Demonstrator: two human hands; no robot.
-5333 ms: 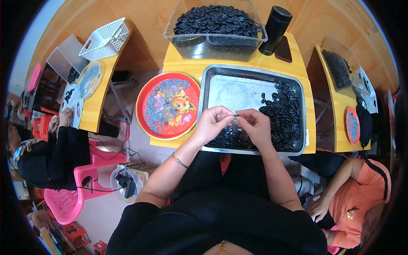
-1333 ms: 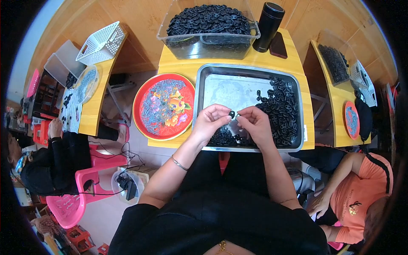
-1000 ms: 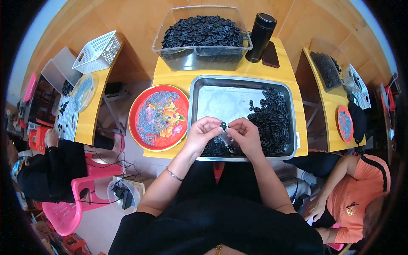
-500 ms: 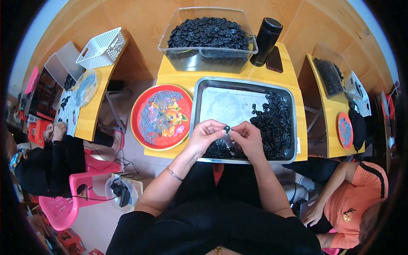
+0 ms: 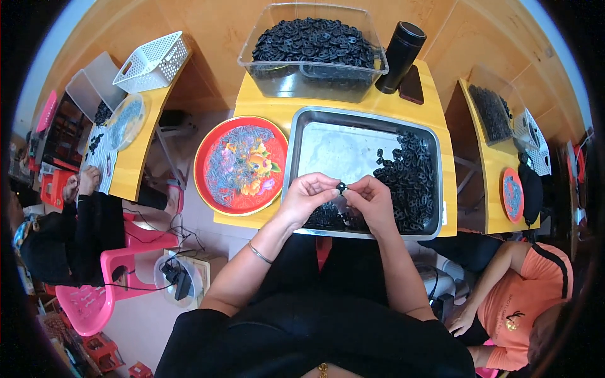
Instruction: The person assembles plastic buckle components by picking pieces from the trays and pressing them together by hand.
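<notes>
Over the metal tray [image 5: 361, 115], my left hand [image 5: 310, 196] pinches a small black plastic part [image 5: 341, 188] between thumb and fingers. My right hand [image 5: 372, 200] meets it from the other side, its thumb and forefinger pressed together against the part. Whatever lies between the right fingertips is too small to make out. A heap of loose black plastic parts [image 5: 413, 183] fills the right side of that tray, with more near its front edge under my hands. To the left sits a round red tray [image 5: 203, 165] with a flower print, strewn with thin grey metal pins [image 5: 222, 179].
At the back of the yellow table [image 5: 265, 104] stands a clear bin [image 5: 315, 88] piled with black parts. Beside it are a black flask [image 5: 401, 57] and a dark phone [image 5: 411, 85]. Co-workers sit left, by a pink chair [image 5: 85, 309], and right, in an orange shirt [image 5: 529, 296].
Both hands stay together at the black part, with slight shifts of the fingers. The whole view has tilted a little.
</notes>
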